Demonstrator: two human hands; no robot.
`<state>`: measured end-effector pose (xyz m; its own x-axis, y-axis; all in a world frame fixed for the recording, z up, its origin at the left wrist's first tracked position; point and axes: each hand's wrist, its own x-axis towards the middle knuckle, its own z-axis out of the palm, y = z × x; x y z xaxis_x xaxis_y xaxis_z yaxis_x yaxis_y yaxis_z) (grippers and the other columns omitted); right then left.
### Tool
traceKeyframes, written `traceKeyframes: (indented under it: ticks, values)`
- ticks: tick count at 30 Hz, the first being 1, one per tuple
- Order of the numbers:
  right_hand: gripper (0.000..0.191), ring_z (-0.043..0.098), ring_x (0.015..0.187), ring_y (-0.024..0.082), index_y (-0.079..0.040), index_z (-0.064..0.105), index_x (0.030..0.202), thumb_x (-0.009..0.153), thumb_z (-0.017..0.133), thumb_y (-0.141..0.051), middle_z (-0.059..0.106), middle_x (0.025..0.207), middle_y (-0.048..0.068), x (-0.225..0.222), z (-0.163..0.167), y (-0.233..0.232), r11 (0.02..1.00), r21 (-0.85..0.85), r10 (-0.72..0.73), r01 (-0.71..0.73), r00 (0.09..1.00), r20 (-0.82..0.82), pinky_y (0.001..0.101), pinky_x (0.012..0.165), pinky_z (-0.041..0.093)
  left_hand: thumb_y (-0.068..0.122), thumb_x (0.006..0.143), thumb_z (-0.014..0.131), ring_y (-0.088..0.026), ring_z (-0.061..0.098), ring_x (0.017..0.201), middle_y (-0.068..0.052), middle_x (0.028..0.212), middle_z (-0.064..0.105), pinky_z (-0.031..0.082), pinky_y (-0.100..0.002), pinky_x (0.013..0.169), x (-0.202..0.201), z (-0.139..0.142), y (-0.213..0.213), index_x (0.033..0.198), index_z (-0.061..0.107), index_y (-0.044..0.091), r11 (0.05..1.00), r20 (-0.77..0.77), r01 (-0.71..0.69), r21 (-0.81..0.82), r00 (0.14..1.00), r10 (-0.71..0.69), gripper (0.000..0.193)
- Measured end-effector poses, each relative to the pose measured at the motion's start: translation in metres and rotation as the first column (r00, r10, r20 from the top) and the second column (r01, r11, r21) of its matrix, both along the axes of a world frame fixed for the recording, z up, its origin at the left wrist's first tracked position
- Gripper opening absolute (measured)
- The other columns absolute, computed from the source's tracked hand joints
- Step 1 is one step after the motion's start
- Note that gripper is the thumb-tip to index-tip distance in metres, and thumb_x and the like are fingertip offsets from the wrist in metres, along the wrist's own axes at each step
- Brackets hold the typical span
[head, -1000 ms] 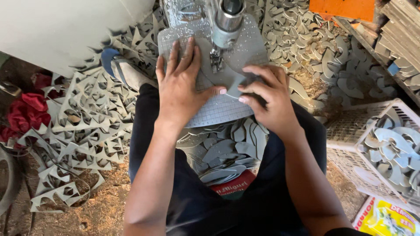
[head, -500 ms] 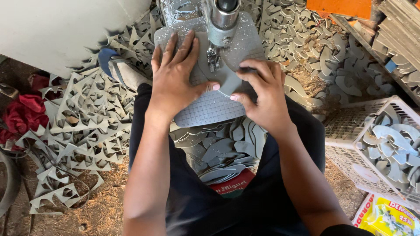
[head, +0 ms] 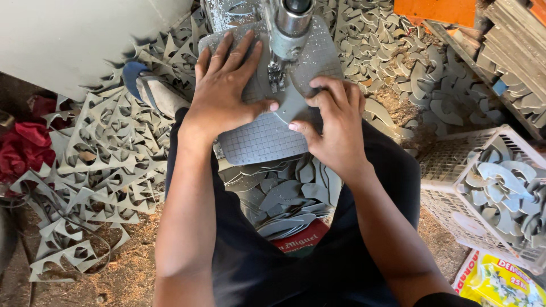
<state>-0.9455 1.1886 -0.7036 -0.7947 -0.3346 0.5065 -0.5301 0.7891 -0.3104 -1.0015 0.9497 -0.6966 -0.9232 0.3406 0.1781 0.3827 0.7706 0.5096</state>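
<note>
Grey sheet [head: 267, 142] unmoved, right hand [head: 333, 128] nearer press

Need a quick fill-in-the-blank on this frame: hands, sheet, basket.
1. The left hand lies ____ on the grey gridded rubber sheet, fingers spread.
2. The right hand presses the sheet's ____ edge.
3. The metal machine head stands ____ the two hands.
4. The white plastic basket holds ____ cut-out pieces.

Missing: flat; right; between; grey
</note>
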Motion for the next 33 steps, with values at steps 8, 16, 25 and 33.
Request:
traceKeyframes:
  ticks: [8, 16, 25, 33]
  values:
    - [0.048, 0.047, 0.121, 0.034, -0.004, 0.061, 0.1, 0.085, 0.087, -0.042, 0.055, 0.132, 0.008, 0.0, -0.002, -0.01, 1.0, 0.017, -0.021, 0.021, 0.999, -0.025, 0.0524, 0.107, 0.034, 0.05, 0.07, 0.084, -0.032, 0.015, 0.157, -0.006, 0.168, 0.028, 0.003, -0.053, 0.125, -0.002, 0.002, -0.001, 0.156, 0.045, 0.021, 1.0, -0.002, 0.008, 0.023, 1.0, -0.008, 0.099]
    - [0.054, 0.05, 0.13, 0.037, -0.003, 0.058, 0.099, 0.092, 0.079, -0.053, 0.056, 0.141, 0.013, -0.005, -0.004, -0.016, 1.0, 0.014, 0.009, -0.009, 0.999, -0.047, 0.0548, 0.113, 0.032, 0.043, 0.071, 0.082, -0.031, 0.016, 0.156, -0.005, 0.167, 0.03, 0.002, -0.053, 0.126, -0.002, 0.0, -0.001, 0.15, 0.054, 0.025, 0.998, 0.008, -0.005, 0.063, 1.0, 0.005, 0.086]
    - [0.087, 0.044, 0.139, 0.04, 0.006, 0.053, 0.131, 0.087, 0.072, -0.067, 0.049, 0.147, 0.02, -0.016, -0.003, -0.021, 0.995, 0.091, -0.045, 0.045, 0.999, 0.008, 0.0603, 0.114, 0.03, 0.033, 0.079, 0.076, -0.031, 0.019, 0.157, -0.006, 0.168, 0.032, 0.003, -0.055, 0.126, -0.003, 0.0, -0.001, 0.147, 0.06, 0.026, 0.994, -0.026, 0.007, 0.105, 1.0, -0.004, 0.071]
    - [0.093, 0.035, 0.15, 0.036, 0.006, 0.048, 0.15, 0.091, 0.07, -0.063, 0.041, 0.16, 0.02, -0.022, -0.006, -0.026, 0.968, 0.239, -0.093, 0.075, 0.993, 0.066, 0.0647, 0.117, 0.022, 0.025, 0.082, 0.078, -0.036, 0.032, 0.152, -0.012, 0.16, 0.046, 0.013, -0.055, 0.124, 0.002, -0.004, 0.001, 0.142, 0.066, 0.017, 0.99, -0.173, 0.003, 0.14, 0.985, 0.022, 0.061]
